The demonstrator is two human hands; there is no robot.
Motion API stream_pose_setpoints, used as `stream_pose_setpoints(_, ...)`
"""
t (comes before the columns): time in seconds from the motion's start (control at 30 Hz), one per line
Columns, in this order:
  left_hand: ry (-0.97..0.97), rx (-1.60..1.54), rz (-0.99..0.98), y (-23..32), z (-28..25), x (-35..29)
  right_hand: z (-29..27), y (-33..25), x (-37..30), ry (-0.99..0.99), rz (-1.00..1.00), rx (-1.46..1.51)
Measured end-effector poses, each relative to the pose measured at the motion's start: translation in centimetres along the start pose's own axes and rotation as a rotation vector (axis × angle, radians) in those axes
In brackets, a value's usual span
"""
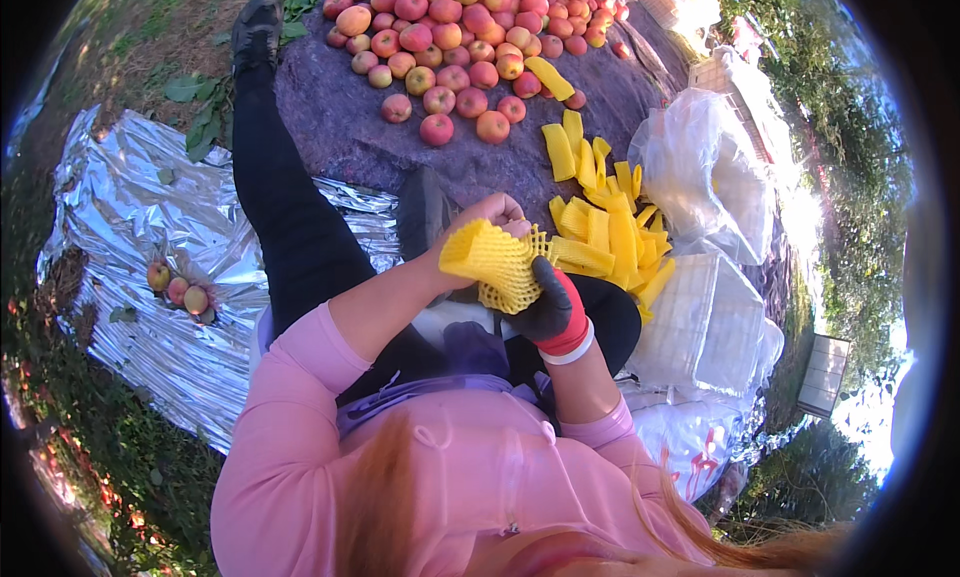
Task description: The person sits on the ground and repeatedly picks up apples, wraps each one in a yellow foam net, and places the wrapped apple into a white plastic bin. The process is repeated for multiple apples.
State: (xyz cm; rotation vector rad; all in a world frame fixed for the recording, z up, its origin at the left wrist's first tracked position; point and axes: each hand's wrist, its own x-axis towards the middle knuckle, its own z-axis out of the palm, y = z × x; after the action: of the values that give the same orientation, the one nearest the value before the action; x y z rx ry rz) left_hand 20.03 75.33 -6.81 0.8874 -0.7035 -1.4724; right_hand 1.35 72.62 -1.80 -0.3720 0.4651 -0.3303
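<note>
A yellow foam fruit net (500, 263), stretched wide, is held up over my lap. My left hand (492, 213), bare, curls at its upper edge with fingers bent against the mesh; part of the hand is hidden behind the net. My right hand (555, 309) wears a dark and red glove and pinches the net's right side from below. Whether anything is inside the net cannot be seen. Just beyond my right hand, a heap of flattened yellow foam nets (622, 239) lies on the dark cloth.
A big pile of red and yellow apples (450, 37) covers the far part of a dark ground cloth (330, 117). Silver foil sheeting (190, 237) with a few apples (178, 291) lies left. Clear plastic bags (700, 167) and a white-lined crate (700, 317) stand right.
</note>
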Motion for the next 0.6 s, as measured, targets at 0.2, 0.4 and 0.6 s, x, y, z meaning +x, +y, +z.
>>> stream_pose_setpoints(0.2, -0.079, 0.117, 0.010, -0.9, 0.0, -0.3, 1.8, -1.4, 0.3, 0.052, -0.233, 0.003)
stream_pose_setpoints(0.4, -0.514, 0.563, 0.275, -0.8, -4.8, 5.3, 0.9, -1.7, 1.0, -0.048, -0.125, 0.160)
stream_pose_setpoints(0.6, 0.857, 1.149, -0.045, 1.8, -22.6, 13.4, -3.8, -3.4, 0.5, 0.029, -0.209, 0.055)
